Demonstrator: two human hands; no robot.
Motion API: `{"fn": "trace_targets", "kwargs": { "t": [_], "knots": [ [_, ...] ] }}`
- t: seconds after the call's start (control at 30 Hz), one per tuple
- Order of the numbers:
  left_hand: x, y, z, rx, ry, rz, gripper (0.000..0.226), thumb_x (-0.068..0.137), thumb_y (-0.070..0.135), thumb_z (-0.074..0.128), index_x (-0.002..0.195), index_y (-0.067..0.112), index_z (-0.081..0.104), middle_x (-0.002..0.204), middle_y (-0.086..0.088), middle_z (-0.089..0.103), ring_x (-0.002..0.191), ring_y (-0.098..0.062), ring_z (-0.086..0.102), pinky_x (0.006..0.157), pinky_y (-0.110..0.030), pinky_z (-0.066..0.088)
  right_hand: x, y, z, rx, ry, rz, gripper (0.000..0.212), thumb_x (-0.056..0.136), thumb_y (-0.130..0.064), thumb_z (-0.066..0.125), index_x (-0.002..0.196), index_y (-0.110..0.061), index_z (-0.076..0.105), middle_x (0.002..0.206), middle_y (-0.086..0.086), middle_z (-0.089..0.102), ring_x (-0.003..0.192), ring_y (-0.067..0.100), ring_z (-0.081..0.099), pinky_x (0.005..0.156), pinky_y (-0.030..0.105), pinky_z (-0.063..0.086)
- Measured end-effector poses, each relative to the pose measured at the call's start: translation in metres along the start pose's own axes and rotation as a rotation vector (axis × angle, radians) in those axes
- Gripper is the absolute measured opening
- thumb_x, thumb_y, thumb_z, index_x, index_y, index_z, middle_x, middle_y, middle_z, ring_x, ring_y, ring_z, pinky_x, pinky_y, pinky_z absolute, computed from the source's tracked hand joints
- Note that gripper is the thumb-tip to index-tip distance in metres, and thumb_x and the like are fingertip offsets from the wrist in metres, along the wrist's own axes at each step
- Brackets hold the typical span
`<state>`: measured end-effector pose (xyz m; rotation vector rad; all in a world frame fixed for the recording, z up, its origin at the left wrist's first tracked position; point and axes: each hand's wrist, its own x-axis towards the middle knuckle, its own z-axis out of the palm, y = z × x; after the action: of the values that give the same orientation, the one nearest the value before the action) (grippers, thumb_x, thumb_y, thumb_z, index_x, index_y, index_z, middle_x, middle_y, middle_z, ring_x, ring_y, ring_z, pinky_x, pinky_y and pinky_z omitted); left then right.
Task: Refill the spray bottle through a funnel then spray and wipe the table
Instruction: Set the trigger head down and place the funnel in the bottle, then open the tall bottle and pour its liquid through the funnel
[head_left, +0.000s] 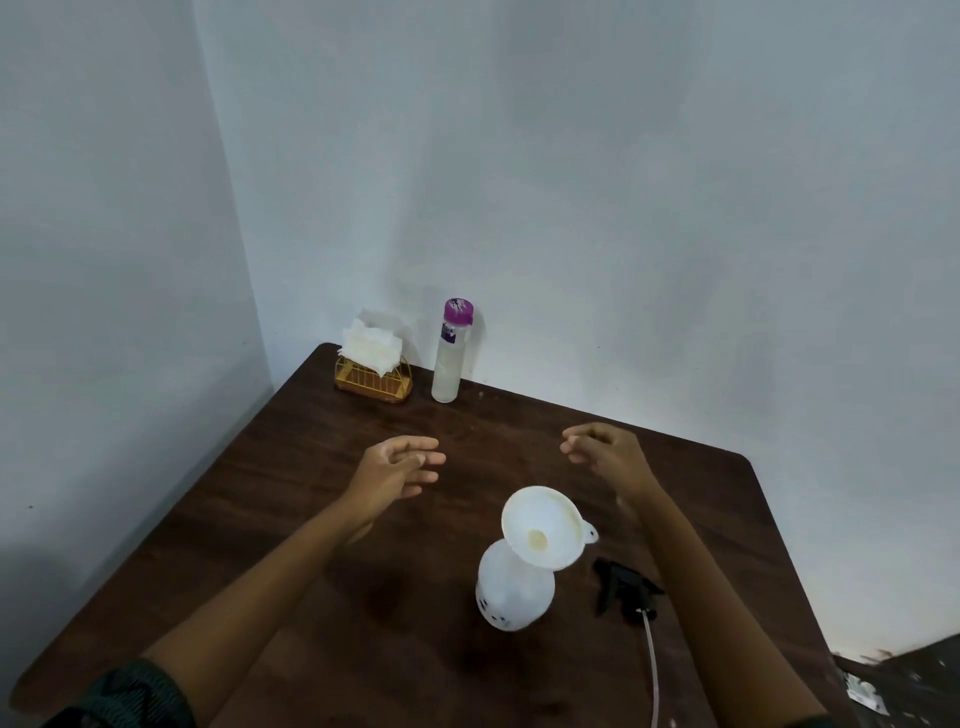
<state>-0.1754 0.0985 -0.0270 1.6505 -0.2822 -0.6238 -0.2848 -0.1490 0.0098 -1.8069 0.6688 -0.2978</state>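
Observation:
A white spray bottle (511, 592) stands uncapped near the middle of the dark wooden table (291, 519), with a white funnel (543, 525) sitting tilted in its neck. Its black trigger head (626, 587) lies on the table to the right, the dip tube trailing toward me. A tall clear bottle with a purple cap (451, 353) stands at the far edge against the wall. My left hand (400, 465) and my right hand (605, 452) hover beyond the funnel, both empty with fingers loosely apart, between the spray bottle and the tall bottle.
A gold wire holder with white napkins (373, 364) stands in the far left corner beside the tall bottle. Walls close the table at the back and left. A dark surface with litter (893, 680) shows at the lower right.

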Motion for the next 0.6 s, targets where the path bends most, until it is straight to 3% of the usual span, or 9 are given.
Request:
{"fn": "trace_targets", "kwargs": {
  "t": [0.13,0.3,0.47,0.6],
  "knots": [
    [0.022,0.003,-0.021,-0.074,0.054,-0.004,0.023,0.098,0.011,0.045,0.113,0.018,0.061,0.106,0.001,0.07,0.096,-0.017,0.067,0.086,-0.034,0.052,0.056,-0.043,0.031,-0.138,-0.081,-0.031,0.01,0.084,-0.003,0.059,0.09,-0.007,0.066,0.083,0.008,0.066,0.07,0.013,0.059,0.058,0.013,0.045],
    [0.051,0.007,-0.046,-0.136,0.093,-0.018,0.022,0.097,0.011,0.045,0.106,0.021,0.062,0.103,0.002,0.07,0.095,-0.015,0.067,0.087,-0.034,0.052,0.137,-0.077,0.091,-0.204,-0.098,-0.006,0.031,0.083,-0.007,0.064,0.113,-0.004,0.059,0.091,0.007,0.059,0.081,0.019,0.055,0.064,0.026,0.046],
    [0.075,0.01,-0.068,-0.166,0.103,-0.034,0.021,0.097,0.011,0.046,0.105,0.021,0.062,0.103,0.002,0.071,0.094,-0.014,0.067,0.084,-0.031,0.052,0.198,-0.071,0.147,-0.187,0.005,-0.02,0.081,0.076,-0.013,0.075,0.143,-0.011,0.03,0.141,0.015,0.039,0.126,0.03,0.043,0.101,0.043,0.043],
    [0.087,0.016,-0.079,-0.203,0.119,-0.022,0.021,0.097,0.01,0.045,0.107,0.018,0.062,0.103,0.002,0.071,0.094,-0.016,0.067,0.084,-0.031,0.051,0.223,-0.067,0.174,-0.18,0.027,-0.045,0.093,0.074,-0.013,0.076,0.148,-0.014,0.018,0.148,0.012,0.031,0.132,0.03,0.038,0.106,0.044,0.041]
  ]
}}
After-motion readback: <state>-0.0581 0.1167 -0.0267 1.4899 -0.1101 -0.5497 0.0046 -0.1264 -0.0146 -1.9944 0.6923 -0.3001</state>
